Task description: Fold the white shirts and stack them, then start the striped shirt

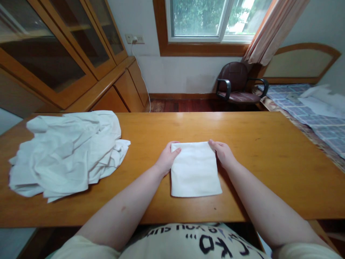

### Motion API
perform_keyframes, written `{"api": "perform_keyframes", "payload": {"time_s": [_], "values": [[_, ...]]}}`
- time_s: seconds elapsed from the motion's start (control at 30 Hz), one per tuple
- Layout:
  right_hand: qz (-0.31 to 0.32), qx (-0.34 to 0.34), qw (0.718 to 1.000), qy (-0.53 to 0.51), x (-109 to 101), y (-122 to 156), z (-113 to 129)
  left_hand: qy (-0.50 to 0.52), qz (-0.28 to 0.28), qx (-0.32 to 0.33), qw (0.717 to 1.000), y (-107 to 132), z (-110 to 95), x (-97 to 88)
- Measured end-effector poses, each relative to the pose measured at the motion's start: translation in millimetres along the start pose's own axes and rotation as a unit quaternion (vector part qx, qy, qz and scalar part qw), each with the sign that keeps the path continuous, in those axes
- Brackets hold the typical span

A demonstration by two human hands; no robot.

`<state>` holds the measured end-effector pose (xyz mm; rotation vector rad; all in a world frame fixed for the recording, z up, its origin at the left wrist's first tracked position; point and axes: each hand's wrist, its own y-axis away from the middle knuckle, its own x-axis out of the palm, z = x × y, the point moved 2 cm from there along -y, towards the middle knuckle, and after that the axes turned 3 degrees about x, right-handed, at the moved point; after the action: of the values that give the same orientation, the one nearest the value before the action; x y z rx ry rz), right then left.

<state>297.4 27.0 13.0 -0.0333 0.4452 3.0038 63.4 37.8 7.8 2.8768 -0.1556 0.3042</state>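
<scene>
Item 1, bottom edge of frame: pale shirt (188,241) with dark lettering, worn by the person; both bare forearms run up from it.

Item 2, centre: folded cloth (194,169), white, squarish, lying flat on the wooden table (269,162) close to its near edge.

Item 3: left hand (166,158) at the cloth's far left corner, thumb laid on top and fingers curled over the far edge. Pinch or mere press cannot be told.

Item 4: right hand (223,154) at the far right corner, fingers loosely bent and touching the edge. Grip likewise unclear.

Item 5, left of frame: pile of white fabric (67,153), crumpled, well apart from the cloth.

Item 6, beyond the table: brown armchair (237,84) upper centre-right, bed (318,115) at right.

Item 7, upper left: glass-fronted cabinet (67,54).

Item 8, top: window (210,18) with curtain (272,28).
</scene>
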Motion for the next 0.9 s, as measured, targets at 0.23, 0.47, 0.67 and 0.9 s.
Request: {"api": "perform_keyframes", "payload": {"time_s": [0.23, 0.47, 0.67, 0.9], "values": [[-0.002, -0.015, 1.0, 0.023, 1.1, -2.5, -1.1, -0.019, 0.01, -0.02, 1.0, 4.4, -3.1, 4.2], [0.125, 0.074, 0.989, -0.002, 10.2, 8.9, -2.2, 0.013, -0.03, 0.005, 0.999, 0.5, -2.1, 0.5], [0.086, 0.053, 0.994, -0.03, 17.1, 12.4, 1.4, 0.059, -0.044, 0.033, 0.997, -0.7, -5.3, 0.6], [0.202, 0.109, 0.971, -0.072, 19.3, 17.5, -5.4, 0.132, -0.055, 0.017, 0.99, -2.5, -4.9, -4.9]]}}
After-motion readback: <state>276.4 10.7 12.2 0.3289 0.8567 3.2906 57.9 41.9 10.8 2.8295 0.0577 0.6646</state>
